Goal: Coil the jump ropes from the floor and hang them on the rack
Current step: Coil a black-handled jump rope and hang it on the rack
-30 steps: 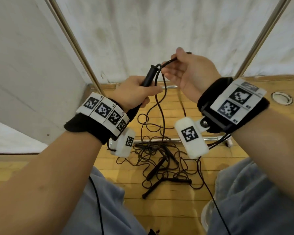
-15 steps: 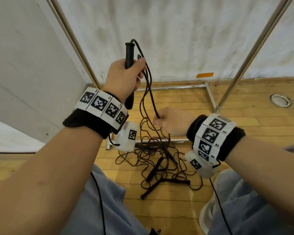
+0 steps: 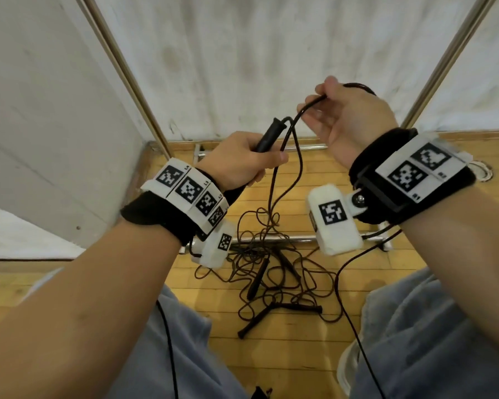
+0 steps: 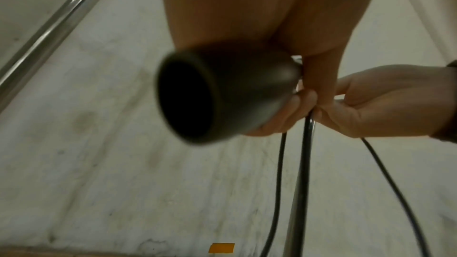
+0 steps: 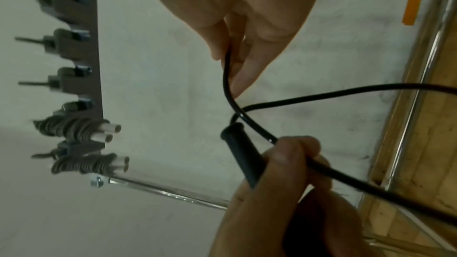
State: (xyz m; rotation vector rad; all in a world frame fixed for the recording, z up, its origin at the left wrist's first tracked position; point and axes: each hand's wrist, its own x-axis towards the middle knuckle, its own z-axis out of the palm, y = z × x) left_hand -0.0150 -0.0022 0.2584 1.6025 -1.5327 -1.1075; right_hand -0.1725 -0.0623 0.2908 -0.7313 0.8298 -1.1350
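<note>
Gripping handle (image 3: 268, 135), left hand (image 3: 242, 161); right hand (image 3: 349, 122) pinches cord (image 3: 307, 108) above.

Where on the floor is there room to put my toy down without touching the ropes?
Bare wooden floor shows between the person's knees, just in front of the rope pile. More bare boards lie beyond the near metal bar, toward the wall. It is crowded in the middle, where tangled cords and black handles spread out by that bar.
</note>
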